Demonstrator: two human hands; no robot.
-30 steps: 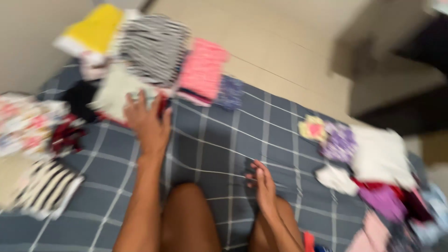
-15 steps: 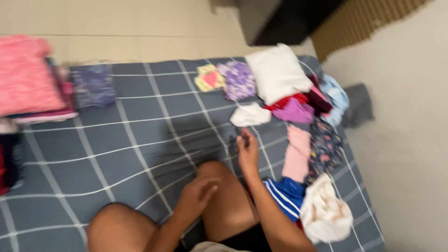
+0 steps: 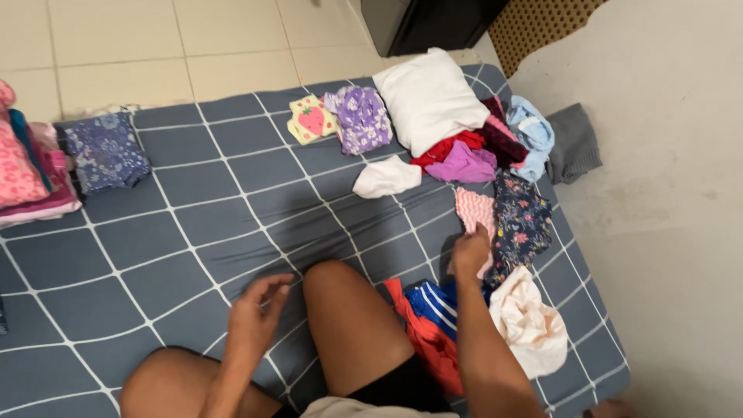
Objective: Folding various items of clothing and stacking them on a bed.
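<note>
My right hand (image 3: 470, 251) is closed on the lower edge of a pink patterned garment (image 3: 474, 209) lying on the grey checked mattress (image 3: 232, 201), beside a dark floral garment (image 3: 522, 220). My left hand (image 3: 255, 313) hovers above the mattress by my bent knee, fingers loosely curled, holding nothing. A blue striped garment (image 3: 437, 302), an orange one (image 3: 426, 340) and a cream one (image 3: 530, 321) lie just under my right forearm.
A white pillow (image 3: 429, 97), purple (image 3: 362, 116), red, light blue (image 3: 534, 128) and white (image 3: 385, 178) clothes lie at the mattress's far right. Folded pink clothes (image 3: 27, 174) and a blue floral piece (image 3: 106, 151) sit at the left. A grey cloth (image 3: 574, 143) lies on the floor.
The view swung from the folded piles on the left to the loose clothes on the right. My left hand left the pile; my right hand reached out and took the pink garment.
</note>
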